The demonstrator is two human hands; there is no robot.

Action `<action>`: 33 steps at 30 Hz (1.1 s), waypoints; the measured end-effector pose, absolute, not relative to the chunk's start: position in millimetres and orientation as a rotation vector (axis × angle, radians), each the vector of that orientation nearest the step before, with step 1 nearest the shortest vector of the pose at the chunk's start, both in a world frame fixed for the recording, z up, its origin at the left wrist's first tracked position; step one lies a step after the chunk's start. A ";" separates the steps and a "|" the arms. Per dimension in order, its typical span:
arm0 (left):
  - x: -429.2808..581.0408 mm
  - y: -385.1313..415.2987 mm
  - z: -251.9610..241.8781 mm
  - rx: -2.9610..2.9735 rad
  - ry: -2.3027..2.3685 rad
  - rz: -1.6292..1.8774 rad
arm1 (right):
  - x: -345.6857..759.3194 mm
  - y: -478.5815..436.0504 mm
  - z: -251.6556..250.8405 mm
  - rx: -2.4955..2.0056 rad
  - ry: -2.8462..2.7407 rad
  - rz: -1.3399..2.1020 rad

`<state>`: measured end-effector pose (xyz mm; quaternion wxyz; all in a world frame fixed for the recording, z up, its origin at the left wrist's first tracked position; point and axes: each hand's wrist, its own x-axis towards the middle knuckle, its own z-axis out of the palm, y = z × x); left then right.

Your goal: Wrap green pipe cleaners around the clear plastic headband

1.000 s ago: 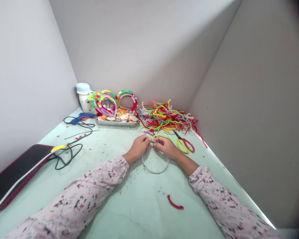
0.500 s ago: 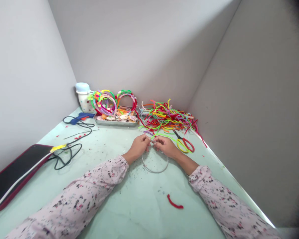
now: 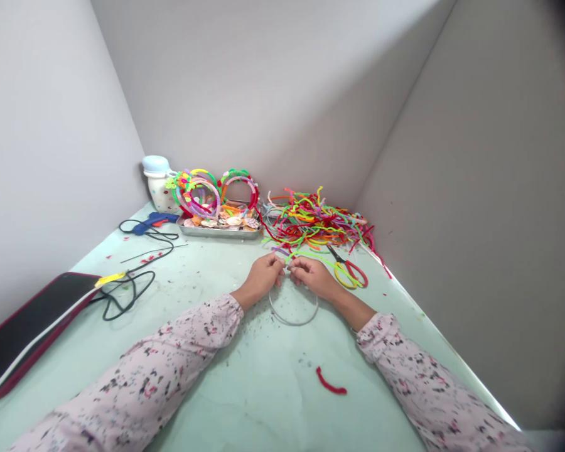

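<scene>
A thin grey wire loop hangs in a curve below my two hands, just over the table. My left hand is closed, pinching the loop at its top left. Close beside it, my right hand is closed in a pinch at the top right of the same loop. A bright green pipe cleaner runs from near my fingertips, behind the right hand, out to the scissors. Whether the fingers also grip its end is hidden. A short red pipe cleaner piece lies nearer me.
A metal tray with shells and decorated headbands stands at the back, beside a tangled pipe cleaner pile. To the left are a lidded cup, a blue glue gun, a black cord and a dark board.
My fingertips have shifted very slightly at the top of the wire loop. The green pipe cleaner's outer end has moved a little to the right; the rest looks the same.
</scene>
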<state>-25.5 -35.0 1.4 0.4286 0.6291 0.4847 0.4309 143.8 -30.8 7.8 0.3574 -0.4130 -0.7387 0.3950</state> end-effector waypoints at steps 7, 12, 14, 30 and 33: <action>-25.1 -36.2 3.5 1.562 1.225 1.071 | 143.6 -30.9 7.6 -1.082 -1.906 1.011; -25.8 -35.7 1.8 1.585 1.224 1.077 | 143.8 -30.7 7.2 -1.075 -1.905 1.009; -25.8 -35.5 1.4 1.586 1.230 1.075 | 143.9 -29.9 6.6 -1.070 -1.903 1.014; -25.3 -36.8 4.2 1.566 1.186 1.067 | 146.9 -28.4 6.9 -1.050 -1.772 1.182; -25.8 -36.9 4.0 1.576 1.200 1.060 | 148.7 -26.3 3.6 -1.109 -1.706 1.171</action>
